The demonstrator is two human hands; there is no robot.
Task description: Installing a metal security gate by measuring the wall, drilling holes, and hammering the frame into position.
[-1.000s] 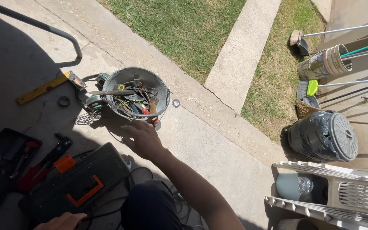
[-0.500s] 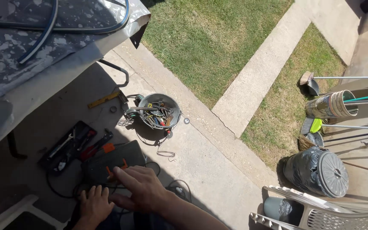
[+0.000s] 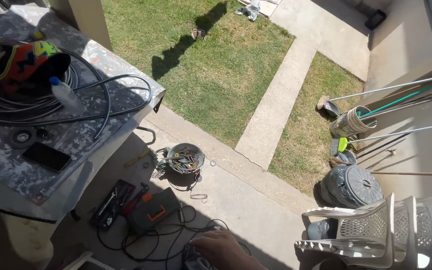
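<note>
- Spanning the left side, a speckled grey table (image 3: 126, 120) carries coiled black cable (image 3: 101, 95) and a flat dark phone (image 3: 46, 156).
- Stacked white plastic chairs (image 3: 391, 230), slatted, stand at right.
- Round metal bucket (image 3: 186, 157) of tools sits on concrete, well ahead of the hand.
- Dark toolbox (image 3: 153, 212) with orange handle lies up-left of the hand, near.
- One hand (image 3: 221, 248), side unclear, rests on a dark object (image 3: 193, 260) among cords; grip cannot be told.

- This is the yard of a home, used as a spot for fixing things.
- A green lawn (image 3: 216, 65) and a concrete path (image 3: 276, 100) lie beside the house wall (image 3: 416, 50).
- Brooms (image 3: 343, 145) lean there, by stacked plastic chairs (image 3: 391, 230).
- A bucket of tools (image 3: 186, 157) and a toolbox (image 3: 153, 215) sit on the ground.
- Coiled cable (image 3: 26, 105) lies on a speckled table (image 3: 76, 140).
</note>
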